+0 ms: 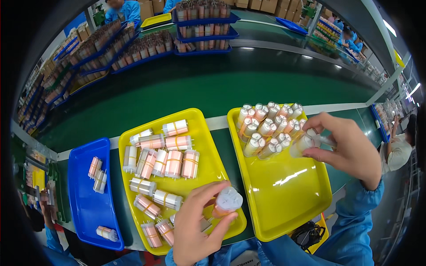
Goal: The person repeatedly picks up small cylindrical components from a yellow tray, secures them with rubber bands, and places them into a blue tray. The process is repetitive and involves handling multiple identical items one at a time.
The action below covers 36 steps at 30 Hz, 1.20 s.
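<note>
My left hand (197, 228) is closed around a three-lobed cylindrical bundle (229, 201), its pale end facing up and a pink wrap showing below. It is above the front of the left yellow tray (213, 155), where several banded white, pink and grey cylinders (174, 164) lie on their sides. My right hand (350, 148) pinches a translucent, whitish cylindrical piece (305, 142), blurred at its edges, over the right yellow tray (288, 195). Close beside it, at that tray's far end, several similar bundles (268, 126) stand upright in clear sleeves.
A blue tray (91, 208) with a few cylinders lies at the left. Beyond the trays runs a green conveyor belt (248, 80). Stacked blue trays (204, 33) of parts stand on its far side. Other people (395, 148) work at the right, the left and the back.
</note>
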Tool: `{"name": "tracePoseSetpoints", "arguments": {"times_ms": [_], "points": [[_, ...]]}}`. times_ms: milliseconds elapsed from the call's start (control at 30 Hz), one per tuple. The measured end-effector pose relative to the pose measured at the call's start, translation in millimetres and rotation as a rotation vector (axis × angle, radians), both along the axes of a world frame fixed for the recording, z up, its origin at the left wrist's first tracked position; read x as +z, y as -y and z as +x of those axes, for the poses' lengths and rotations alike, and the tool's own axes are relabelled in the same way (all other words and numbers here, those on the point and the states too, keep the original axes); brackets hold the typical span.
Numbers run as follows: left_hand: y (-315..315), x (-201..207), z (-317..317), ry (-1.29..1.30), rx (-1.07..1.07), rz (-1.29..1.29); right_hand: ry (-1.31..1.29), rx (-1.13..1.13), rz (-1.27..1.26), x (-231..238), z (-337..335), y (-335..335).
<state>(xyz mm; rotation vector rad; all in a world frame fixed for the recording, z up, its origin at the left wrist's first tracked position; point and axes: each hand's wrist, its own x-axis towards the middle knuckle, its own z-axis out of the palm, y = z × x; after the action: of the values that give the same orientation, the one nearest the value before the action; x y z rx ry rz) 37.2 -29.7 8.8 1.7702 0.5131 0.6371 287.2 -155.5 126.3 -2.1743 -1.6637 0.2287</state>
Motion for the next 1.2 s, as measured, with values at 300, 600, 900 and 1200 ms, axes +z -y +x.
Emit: {"name": "tracePoseSetpoints", "arguments": {"times_ms": [300,600,900,1200], "points": [[5.9,3.3,9.9,0.511,0.232,-0.566,0.039,-0.2,-0.006,-74.9,35.3,15.2],[4.4,-11.2,8.0,0.678,0.214,-0.717,0.023,-0.286,0.024,-95.9,35.3,8.6],[1.0,-9.3,8.1,0.664,0.18,-0.627,0.163,-0.27,0.1,-76.2,25.8,13.7],[-2.0,-11.6,2.9,0.593,0.169,-0.422,-0.087,0.25,0.144,-26.4,-53.3,-30.6]]}}
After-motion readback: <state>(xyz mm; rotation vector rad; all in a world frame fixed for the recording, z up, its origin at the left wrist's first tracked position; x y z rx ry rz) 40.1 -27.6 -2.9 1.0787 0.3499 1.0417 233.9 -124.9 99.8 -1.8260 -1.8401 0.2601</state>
